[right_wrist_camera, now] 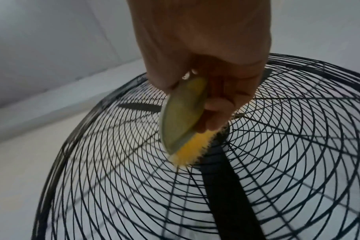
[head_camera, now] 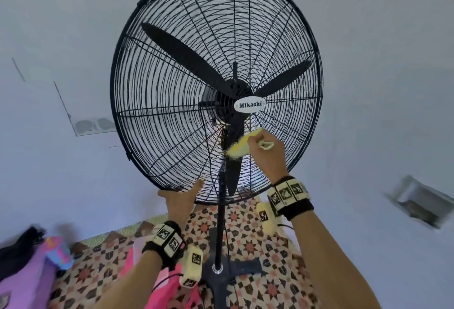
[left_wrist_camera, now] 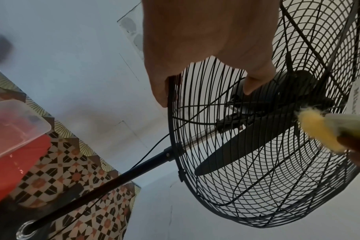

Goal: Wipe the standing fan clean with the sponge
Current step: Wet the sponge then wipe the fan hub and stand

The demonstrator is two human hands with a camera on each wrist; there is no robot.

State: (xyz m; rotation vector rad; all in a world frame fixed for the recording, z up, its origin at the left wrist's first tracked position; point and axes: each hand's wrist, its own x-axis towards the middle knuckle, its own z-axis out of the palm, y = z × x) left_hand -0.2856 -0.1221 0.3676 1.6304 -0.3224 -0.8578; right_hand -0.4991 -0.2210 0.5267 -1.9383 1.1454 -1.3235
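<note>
A black standing fan point(head_camera: 216, 83) with a wire cage and a white badge fills the head view, on a black pole point(head_camera: 219, 222). My right hand point(head_camera: 266, 151) grips a yellow sponge with a pale green back point(head_camera: 242, 145) and presses its yellow face against the front grille just below the hub. The sponge point(right_wrist_camera: 183, 120) lies between thumb and fingers in the right wrist view. My left hand point(head_camera: 180, 198) holds the cage's bottom rim, thumb in front, fingers curled behind the cage point(left_wrist_camera: 257, 146); the same hand point(left_wrist_camera: 206, 53) appears in the left wrist view, where the sponge point(left_wrist_camera: 318, 131) shows at right.
The fan's dark base point(head_camera: 221, 274) stands on a patterned floor mat point(head_camera: 245, 232). Pink and purple items point(head_camera: 29, 272) lie at the lower left. A clear plastic tub on something red point(left_wrist_camera: 12, 129) shows in the left wrist view. Pale walls surround the fan.
</note>
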